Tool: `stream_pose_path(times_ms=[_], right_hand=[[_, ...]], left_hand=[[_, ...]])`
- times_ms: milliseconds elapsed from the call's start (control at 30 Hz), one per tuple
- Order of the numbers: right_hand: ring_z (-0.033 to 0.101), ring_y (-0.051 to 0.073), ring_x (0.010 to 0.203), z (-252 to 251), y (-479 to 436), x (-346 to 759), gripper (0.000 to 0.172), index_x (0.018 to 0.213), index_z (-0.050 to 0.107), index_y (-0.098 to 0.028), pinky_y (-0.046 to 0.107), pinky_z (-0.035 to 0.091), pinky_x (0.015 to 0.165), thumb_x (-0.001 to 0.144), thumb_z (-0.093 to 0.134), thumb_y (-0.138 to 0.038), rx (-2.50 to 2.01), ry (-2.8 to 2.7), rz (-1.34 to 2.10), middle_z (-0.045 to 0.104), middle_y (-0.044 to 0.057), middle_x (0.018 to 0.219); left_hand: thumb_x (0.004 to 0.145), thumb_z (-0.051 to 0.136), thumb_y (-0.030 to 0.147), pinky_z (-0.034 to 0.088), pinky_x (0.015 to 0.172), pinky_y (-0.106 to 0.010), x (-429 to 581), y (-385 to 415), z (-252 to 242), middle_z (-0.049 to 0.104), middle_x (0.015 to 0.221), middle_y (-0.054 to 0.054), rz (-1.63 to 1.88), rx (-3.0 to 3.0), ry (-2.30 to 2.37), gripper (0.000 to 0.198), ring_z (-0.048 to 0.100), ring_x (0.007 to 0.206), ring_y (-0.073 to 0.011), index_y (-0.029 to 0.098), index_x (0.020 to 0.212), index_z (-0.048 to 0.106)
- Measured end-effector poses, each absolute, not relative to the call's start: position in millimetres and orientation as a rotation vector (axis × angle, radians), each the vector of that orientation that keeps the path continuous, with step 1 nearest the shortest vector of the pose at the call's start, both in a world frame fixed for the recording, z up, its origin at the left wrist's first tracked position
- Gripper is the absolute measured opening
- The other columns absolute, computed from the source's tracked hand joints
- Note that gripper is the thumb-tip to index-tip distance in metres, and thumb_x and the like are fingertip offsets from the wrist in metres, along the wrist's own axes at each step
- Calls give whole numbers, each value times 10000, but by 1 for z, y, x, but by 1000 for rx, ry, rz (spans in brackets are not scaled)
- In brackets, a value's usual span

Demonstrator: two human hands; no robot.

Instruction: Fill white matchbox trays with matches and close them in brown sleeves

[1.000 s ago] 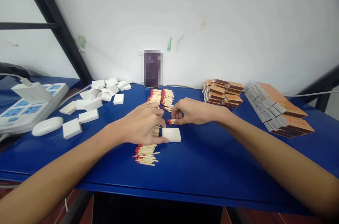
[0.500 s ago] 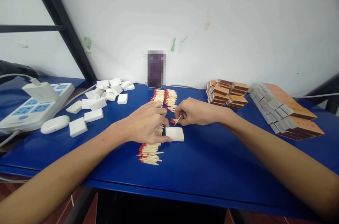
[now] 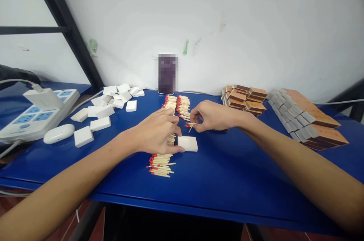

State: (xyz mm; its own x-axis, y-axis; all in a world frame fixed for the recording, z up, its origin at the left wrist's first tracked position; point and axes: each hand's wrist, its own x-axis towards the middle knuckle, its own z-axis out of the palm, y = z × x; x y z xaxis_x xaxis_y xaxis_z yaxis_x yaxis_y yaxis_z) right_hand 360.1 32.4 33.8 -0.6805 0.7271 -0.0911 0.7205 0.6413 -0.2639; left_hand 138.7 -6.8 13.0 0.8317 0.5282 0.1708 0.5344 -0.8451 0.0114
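Note:
My left hand (image 3: 159,131) has its thumb and fingers closed on the left end of a small white matchbox tray (image 3: 188,144) lying on the table. Just beyond the tray, my right hand (image 3: 206,115) pinches a few red-tipped matches (image 3: 192,125) in its fingertips, one of them crossing the others. Under the right wrist shows the edge of a brownish thing (image 3: 223,130), mostly hidden. Loose matches lie in piles: a near pile (image 3: 161,165) below my left hand, a far pile (image 3: 183,107) beyond my hands, and others partly covered by my left hand.
White trays (image 3: 102,111) are scattered at the left, near a white oval case (image 3: 59,134) and a power strip (image 3: 40,115). Stacked matchboxes (image 3: 245,100) and a larger stack of matchboxes (image 3: 309,119) stand at the right. A phone (image 3: 167,74) leans on the wall.
My right hand has risen slightly away from the tray, with the matches in its fingertips. The brownish edge under its wrist now shows. My left hand and the tray stay put.

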Motion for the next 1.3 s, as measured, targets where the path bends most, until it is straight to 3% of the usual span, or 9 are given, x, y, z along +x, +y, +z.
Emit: stream_pose_path(times_ms=[300,433,833,1167,1300], right_hand=[[502,107,555,48,14,357,117,732,681,-190,253,343,549,740,618,-287,-1074,-2858,602,641,-26,643],[524,103,559,46,3,348,57,723,682,-191,245,356,549,702,656,-236,-1077,-2929,645,664,-29,661],[587,128,623,39,-11,336,133,797,744,-217,276,383,626,805,622,-269,-1125,-2965,508,726,-4,746],[600,198,787,51,4,352,204,953,712,-211,275,361,614,777,643,-286,-1369,-2999,291,703,36,850],[601,181,731,41,13,352,160,869,694,-190,265,364,592,817,596,-305,-1469,-2968,328,700,46,817]], left_hand=[[798,610,604,320,766,-331,138,-6,12,588,779,-36,-229,-2950,-847,428,463,760,-182,229,951,750],[805,604,599,323,763,-332,138,-6,12,600,790,-39,-241,-2971,-837,418,469,770,-185,227,931,748],[806,607,585,343,798,-341,139,-6,11,627,813,-50,-252,-2994,-859,409,497,807,-195,214,901,749],[813,597,583,313,741,-327,139,-7,12,575,753,-32,-251,-2962,-845,392,454,755,-180,226,857,752],[825,586,552,323,754,-331,140,-8,13,563,736,-33,-233,-2961,-863,374,457,763,-182,220,851,756]])
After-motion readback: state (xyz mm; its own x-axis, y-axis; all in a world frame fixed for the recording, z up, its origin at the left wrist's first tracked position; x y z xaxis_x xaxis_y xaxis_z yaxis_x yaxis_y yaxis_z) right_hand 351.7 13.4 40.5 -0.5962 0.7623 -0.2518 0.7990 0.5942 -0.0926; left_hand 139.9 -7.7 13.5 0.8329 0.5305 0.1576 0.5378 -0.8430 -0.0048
